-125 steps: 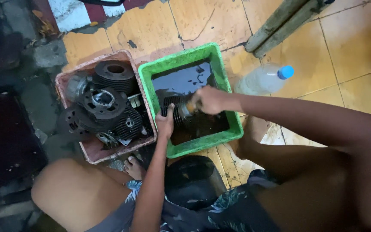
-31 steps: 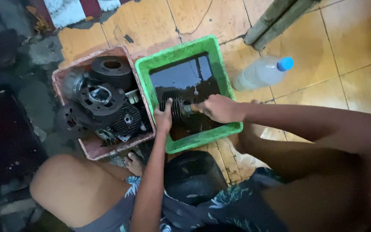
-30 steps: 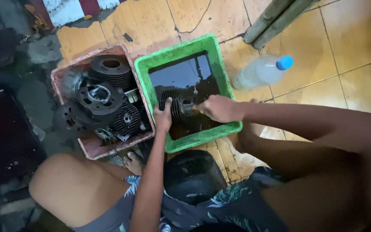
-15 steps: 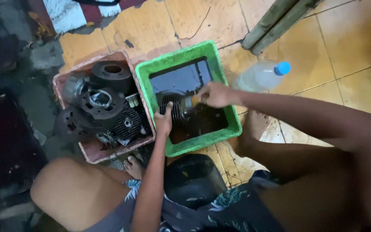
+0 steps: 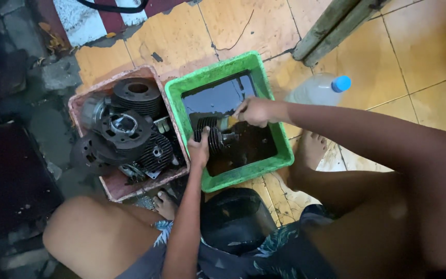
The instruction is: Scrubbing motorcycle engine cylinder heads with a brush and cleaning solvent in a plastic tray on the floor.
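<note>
A green plastic tub [image 5: 177,89] sits on the tiled floor, filled with dark liquid. A black finned engine cylinder [image 5: 214,138] lies in the liquid. My left hand [image 5: 199,150] grips its left end. My right hand [image 5: 253,110] is closed on a small brush with pale bristles [image 5: 232,122], pressed against the top of the cylinder's fins. Both hands are low in the tub, close together.
A pink crate [image 5: 110,189] at the left holds several black finned engine parts [image 5: 130,135]. A clear plastic bottle with a blue cap [image 5: 320,89] lies right of the tub. Wooden beams [image 5: 331,26] lie at the top right. My knees and bare feet flank a dark object.
My right hand with the brush has moved back and forth over the cylinder, now higher on it. My left hand keeps its hold. The view has shifted slightly.
</note>
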